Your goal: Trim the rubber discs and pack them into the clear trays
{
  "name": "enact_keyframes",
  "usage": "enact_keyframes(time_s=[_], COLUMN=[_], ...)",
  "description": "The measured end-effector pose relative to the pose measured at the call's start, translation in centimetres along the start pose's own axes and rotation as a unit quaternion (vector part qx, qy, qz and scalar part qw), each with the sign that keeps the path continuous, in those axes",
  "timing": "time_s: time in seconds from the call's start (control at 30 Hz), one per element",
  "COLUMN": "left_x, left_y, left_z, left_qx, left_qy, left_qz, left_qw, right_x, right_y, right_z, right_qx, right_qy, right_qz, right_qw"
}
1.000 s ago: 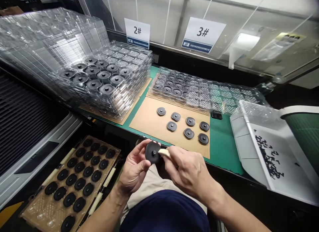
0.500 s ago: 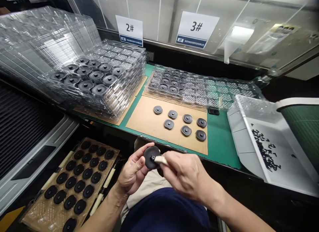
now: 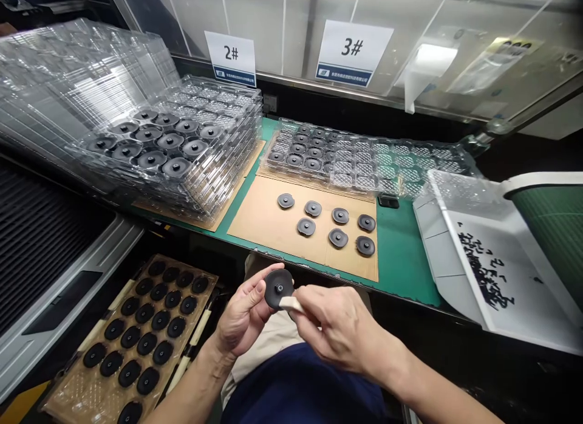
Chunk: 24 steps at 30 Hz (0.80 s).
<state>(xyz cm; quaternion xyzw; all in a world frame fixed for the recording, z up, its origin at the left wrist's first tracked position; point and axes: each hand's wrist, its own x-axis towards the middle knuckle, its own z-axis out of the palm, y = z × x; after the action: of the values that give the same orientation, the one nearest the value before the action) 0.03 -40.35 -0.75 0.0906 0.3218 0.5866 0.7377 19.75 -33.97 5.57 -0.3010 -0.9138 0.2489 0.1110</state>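
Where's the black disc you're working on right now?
In the head view, low and centre: the black disc is pinched in the left hand, with a pale tool in the right hand touching its lower edge, just below the cardboard sheet.

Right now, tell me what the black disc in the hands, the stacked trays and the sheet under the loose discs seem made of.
Black disc: matte black with no glare, probably rubber or soft plastic. Stacked trays: thin clear plastic, glossy, moulded pockets and highlights. Sheet: brown cardboard, dull and flat. The pale tool in the right hand is unclear; the left hand holds the disc.
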Motion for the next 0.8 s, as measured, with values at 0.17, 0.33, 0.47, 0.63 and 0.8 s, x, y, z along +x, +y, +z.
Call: enact_keyframes(time_s=[0.17, 0.33, 0.47, 0.63, 0.8], left_x=[-0.2, -0.4, -0.5, -0.2, 0.0], left_y=[0.0, -0.1, -0.3, -0.9, -1.8], left_z=[0.4, 0.6, 0.1, -0.5, -1.0], left_qx=[0.005, 0.007, 0.031, 0.063, 0.034], left_qy=[0.0, 0.002, -0.018, -0.041, -0.03], left_qz=[-0.003, -0.012, -0.056, -0.093, -0.136], left_qw=[1.0, 1.0, 0.998, 0.993, 0.99], right_x=[-0.3, -0.6, -0.6, -0.3, -0.1], right_y=[0.0, 0.3, 0.5, 0.0, -0.3], right_z=[0.0, 0.1, 0.0, -0.6, -1.1], right_qx=[-0.029, -0.059, -0.073, -0.106, -0.158], right_qy=[0.018, 0.017, 0.024, -0.005, -0.046], right_qz=[0.021, 0.032, 0.014, -0.019, -0.048], right_qw=[0.999, 0.998, 0.997, 0.994, 0.985])
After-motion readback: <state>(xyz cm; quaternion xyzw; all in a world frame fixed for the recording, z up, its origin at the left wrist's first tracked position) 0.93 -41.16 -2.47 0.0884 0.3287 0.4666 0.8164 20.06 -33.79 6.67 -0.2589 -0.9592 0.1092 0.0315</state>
